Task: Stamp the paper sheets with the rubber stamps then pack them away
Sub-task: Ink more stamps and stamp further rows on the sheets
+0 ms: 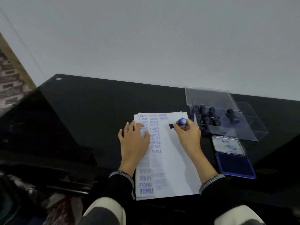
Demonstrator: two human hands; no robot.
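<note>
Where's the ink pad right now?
In the head view the ink pad lies open on the black desk, right of the paper sheets and just in front of the clear stamp box.

Black glossy table [97, 111], reflective top, with a small round metal fitting [58, 79] near its far left corner. Plain grey-white wall [146, 38] right behind the table's far edge. Far left: tan wooden strip [9, 51] running diagonally, patterned brown/grey surface [8, 78] beside it, possibly a rug or brickwork, too blurred to tell. Bottom edge: person's knees in light trousers [105, 210]. Patterned floor [61, 207] at lower left, blurry.
</note>
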